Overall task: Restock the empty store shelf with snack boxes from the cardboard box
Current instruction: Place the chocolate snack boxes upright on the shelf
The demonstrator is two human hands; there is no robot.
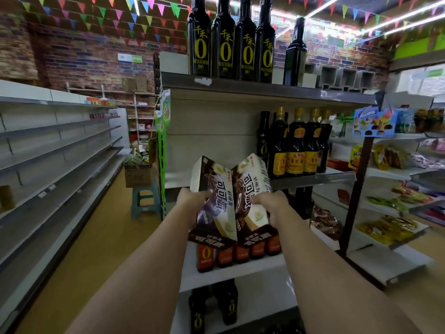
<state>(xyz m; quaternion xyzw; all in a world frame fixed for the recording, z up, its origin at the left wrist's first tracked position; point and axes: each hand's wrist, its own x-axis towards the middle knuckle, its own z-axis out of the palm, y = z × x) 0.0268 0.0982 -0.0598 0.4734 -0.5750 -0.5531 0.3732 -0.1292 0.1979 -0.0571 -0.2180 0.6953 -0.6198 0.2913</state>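
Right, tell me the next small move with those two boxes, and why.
Probably carry both forward and set them upright on the bare left part of the middle shelf. The left hand grips one snack box and the right hand grips the other snack box, both held in front of that gap beside the soy sauce bottles.
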